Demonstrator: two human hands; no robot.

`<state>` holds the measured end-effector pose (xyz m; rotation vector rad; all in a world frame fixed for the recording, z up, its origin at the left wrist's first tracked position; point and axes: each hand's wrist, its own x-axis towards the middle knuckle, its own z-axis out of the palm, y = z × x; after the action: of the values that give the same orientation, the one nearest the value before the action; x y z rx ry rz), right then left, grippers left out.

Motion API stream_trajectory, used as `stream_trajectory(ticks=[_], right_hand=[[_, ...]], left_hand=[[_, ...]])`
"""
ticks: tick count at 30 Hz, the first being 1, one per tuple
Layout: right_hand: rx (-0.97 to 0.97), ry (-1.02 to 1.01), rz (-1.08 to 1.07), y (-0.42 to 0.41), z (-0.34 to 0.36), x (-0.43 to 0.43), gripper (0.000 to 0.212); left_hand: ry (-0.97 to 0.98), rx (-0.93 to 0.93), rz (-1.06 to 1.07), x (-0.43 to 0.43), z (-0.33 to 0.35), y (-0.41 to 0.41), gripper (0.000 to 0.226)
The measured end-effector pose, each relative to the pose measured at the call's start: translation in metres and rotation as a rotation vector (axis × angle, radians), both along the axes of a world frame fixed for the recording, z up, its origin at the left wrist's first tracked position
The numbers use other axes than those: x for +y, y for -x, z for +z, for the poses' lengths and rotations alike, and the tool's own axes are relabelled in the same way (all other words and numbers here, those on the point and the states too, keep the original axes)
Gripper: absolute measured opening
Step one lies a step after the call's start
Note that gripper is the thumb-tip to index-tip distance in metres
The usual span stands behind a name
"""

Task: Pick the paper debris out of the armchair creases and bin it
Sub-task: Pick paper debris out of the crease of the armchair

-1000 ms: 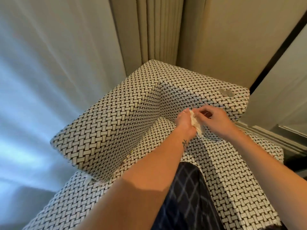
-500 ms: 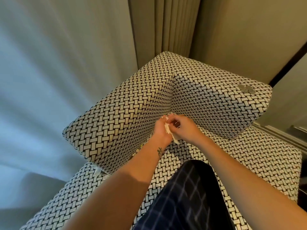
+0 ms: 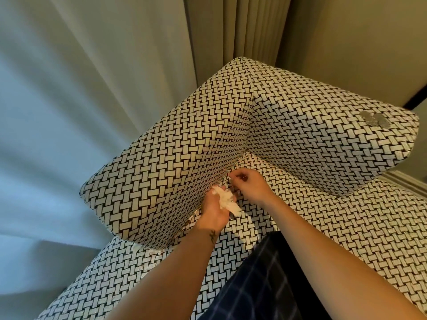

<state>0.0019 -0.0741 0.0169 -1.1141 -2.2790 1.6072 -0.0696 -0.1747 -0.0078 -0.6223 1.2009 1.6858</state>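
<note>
Pinching into the centre-frame crease [image 3: 238, 162], the right hand [image 3: 250, 188] hides its catch; draw out slowly so nothing tears. The left hand [image 3: 213, 213] clutches the paper wad [image 3: 227, 200]; keep it close.

Dark navy trousers with a thin pale check [image 3: 261, 285] are worn below bare forearms [image 3: 323, 250], and a small dark tattoo [image 3: 212, 234] is seen on the left wrist.

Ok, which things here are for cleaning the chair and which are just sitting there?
For the job: paper wad held in the left hand; right hand picking at the armchair crease; paper bits further down it.
Just there: curtains; grey patch; checked trousers. No bin shows.
</note>
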Motion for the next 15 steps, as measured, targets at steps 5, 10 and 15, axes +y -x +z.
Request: stream_trajectory(ticks=[5, 10, 15], right_hand=[[-0.154, -0.138, 0.069, 0.013, -0.019, 0.008, 0.03], [-0.381, -0.303, 0.254, 0.024, -0.02, 0.01, 0.054], [-0.455, -0.3, 0.262, 0.03, -0.029, 0.014, 0.073]], left_hand=[[0.092, 0.033, 0.075, 0.0, -0.007, -0.007, 0.035], [0.205, -0.004, 0.135, 0.002, -0.013, -0.013, 0.036], [0.1, -0.064, 0.17, -0.001, -0.015, -0.018, 0.031]])
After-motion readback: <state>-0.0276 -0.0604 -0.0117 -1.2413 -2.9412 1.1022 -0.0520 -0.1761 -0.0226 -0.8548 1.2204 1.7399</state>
